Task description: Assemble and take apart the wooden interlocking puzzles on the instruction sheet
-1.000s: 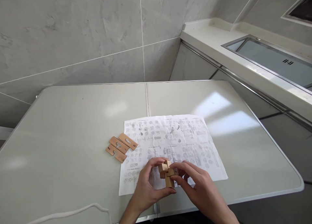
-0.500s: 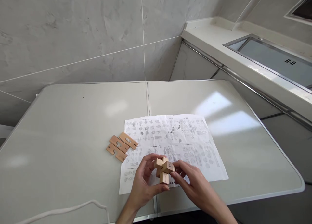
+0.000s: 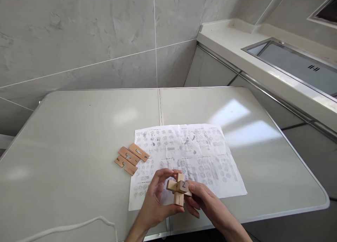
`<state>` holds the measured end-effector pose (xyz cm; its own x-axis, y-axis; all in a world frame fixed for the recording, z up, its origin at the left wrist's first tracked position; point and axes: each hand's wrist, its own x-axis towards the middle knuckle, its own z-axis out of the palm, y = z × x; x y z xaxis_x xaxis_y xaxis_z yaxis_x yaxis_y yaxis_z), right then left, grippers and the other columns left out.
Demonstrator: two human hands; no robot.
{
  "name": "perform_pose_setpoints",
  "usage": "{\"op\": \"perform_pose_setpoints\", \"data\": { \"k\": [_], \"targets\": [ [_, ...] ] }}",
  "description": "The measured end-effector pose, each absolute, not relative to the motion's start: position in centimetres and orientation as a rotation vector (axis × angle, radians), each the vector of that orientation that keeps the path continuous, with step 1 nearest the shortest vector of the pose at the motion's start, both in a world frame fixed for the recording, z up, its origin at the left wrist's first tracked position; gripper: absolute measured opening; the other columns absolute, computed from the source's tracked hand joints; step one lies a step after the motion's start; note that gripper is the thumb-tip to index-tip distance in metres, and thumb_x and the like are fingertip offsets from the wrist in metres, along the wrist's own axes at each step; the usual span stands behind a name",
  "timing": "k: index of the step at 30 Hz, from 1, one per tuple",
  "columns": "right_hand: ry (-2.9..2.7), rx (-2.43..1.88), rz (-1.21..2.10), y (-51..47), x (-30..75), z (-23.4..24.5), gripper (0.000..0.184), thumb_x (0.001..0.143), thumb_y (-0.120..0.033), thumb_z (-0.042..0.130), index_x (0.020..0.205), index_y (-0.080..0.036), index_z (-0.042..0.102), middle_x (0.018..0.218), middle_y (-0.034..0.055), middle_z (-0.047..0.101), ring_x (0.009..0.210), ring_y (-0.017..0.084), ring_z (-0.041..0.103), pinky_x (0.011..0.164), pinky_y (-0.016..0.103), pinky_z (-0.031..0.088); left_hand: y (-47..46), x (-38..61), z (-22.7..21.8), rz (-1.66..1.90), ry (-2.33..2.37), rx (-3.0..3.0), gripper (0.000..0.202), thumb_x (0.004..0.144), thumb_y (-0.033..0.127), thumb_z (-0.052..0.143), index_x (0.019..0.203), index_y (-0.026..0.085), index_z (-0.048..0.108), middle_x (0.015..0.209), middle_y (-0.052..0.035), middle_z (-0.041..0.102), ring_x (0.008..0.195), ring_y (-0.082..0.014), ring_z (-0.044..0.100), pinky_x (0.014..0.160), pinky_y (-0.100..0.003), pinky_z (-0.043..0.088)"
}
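Between my hands is a wooden burr puzzle (image 3: 179, 199), a cross of interlocking light blocks; the block end toward me bears a "2". My left hand (image 3: 158, 196) grips it from the left, thumb under the lower end and fingertips at the upper end. On the right side, my right hand (image 3: 204, 200) pinches the puzzle near its right arm with thumb and forefinger, other fingers curled below. Both hands are over a printed instruction sheet (image 3: 210, 168). Flat wooden pieces (image 3: 131, 158) with cut-out slots and handwritten numbers lie side by side at the sheet's left edge.
The pale folding table (image 3: 79, 136) has a seam down its middle. A white cable (image 3: 76, 225) runs along the front left. Behind stands a grey tiled wall (image 3: 105, 31); at the right is a counter (image 3: 223, 38) with an inset sink (image 3: 289, 61).
The puzzle has turned so that its "2" end faces me more squarely, and it sits slightly lower. My right hand has shifted its fingers, the lower ones now showing beneath the puzzle.
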<state>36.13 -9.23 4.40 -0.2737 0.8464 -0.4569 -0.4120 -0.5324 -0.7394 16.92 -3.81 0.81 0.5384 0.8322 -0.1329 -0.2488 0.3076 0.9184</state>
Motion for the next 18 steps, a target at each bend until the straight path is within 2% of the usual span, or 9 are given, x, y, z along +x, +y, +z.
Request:
{"op": "perform_pose_setpoints", "data": {
  "k": [3,6,9,11,15,18],
  "targets": [
    [-0.562,-1.095,1.922,-9.2,35.8,4.6,0.052,0.105,-0.061,0.053,0.072,-0.021,0.046,0.061,-0.0064,0.038,0.051,0.011,0.039,0.055,0.027,0.035,-3.9,16.9,0.9,0.782,0.700,1.029,0.080,0.063,0.036,0.103,0.130,0.031,0.059,0.140,-0.0114,0.067,0.136,-0.0329,0.057,0.115,-0.045,0.044],
    [-0.669,-1.208,1.842,-9.1,36.4,5.2,0.053,0.104,-0.064,0.053,0.072,-0.021,0.049,0.060,-0.0056,0.042,0.053,0.012,0.047,0.059,0.027,0.040,-4.0,17.0,1.2,0.746,0.771,1.039,0.086,0.068,0.042,0.100,0.141,0.033,0.054,0.146,-0.0109,0.063,0.143,-0.0334,0.052,0.122,-0.048,0.037],
    [-0.879,-1.434,1.634,-8.6,38.4,5.8,0.055,0.104,-0.068,0.049,0.072,-0.022,0.050,0.059,-0.0034,0.050,0.056,0.016,0.055,0.062,0.029,0.045,-3.8,17.5,1.8,0.763,0.804,1.043,0.092,0.075,0.050,0.094,0.152,0.034,0.045,0.158,-0.0130,0.054,0.145,-0.0346,0.049,0.124,-0.051,0.035],
    [-1.039,-1.679,1.386,-8.1,40.4,5.9,0.058,0.104,-0.068,0.046,0.069,-0.023,0.053,0.062,0.0005,0.057,0.059,0.018,0.056,0.060,0.030,0.043,-3.6,17.9,2.3,0.780,0.810,1.038,0.082,0.082,0.053,0.087,0.151,0.032,0.047,0.159,-0.0142,0.052,0.140,-0.0342,0.055,0.122,-0.051,0.039],
    [-1.113,-2.106,0.903,-7.1,44.9,5.3,0.057,0.103,-0.067,0.043,0.068,-0.024,0.056,0.062,0.0025,0.063,0.053,0.019,0.052,0.051,0.029,0.035,-3.3,18.2,3.1,0.739,0.885,1.041,0.044,0.094,0.047,0.076,0.130,0.027,0.063,0.133,-0.0126,0.068,0.116,-0.0276,0.067,0.111,-0.045,0.050],
    [-1.039,-2.277,0.705,-6.2,47.8,4.7,0.054,0.103,-0.061,0.042,0.066,-0.024,0.056,0.061,0.0028,0.066,0.057,0.020,0.058,0.052,0.029,0.037,-3.1,18.1,3.3,0.683,0.905,1.085,0.033,0.096,0.045,0.073,0.122,0.025,0.066,0.116,-0.0099,0.071,0.107,-0.0248,0.068,0.105,-0.042,0.053]
  ]
}}
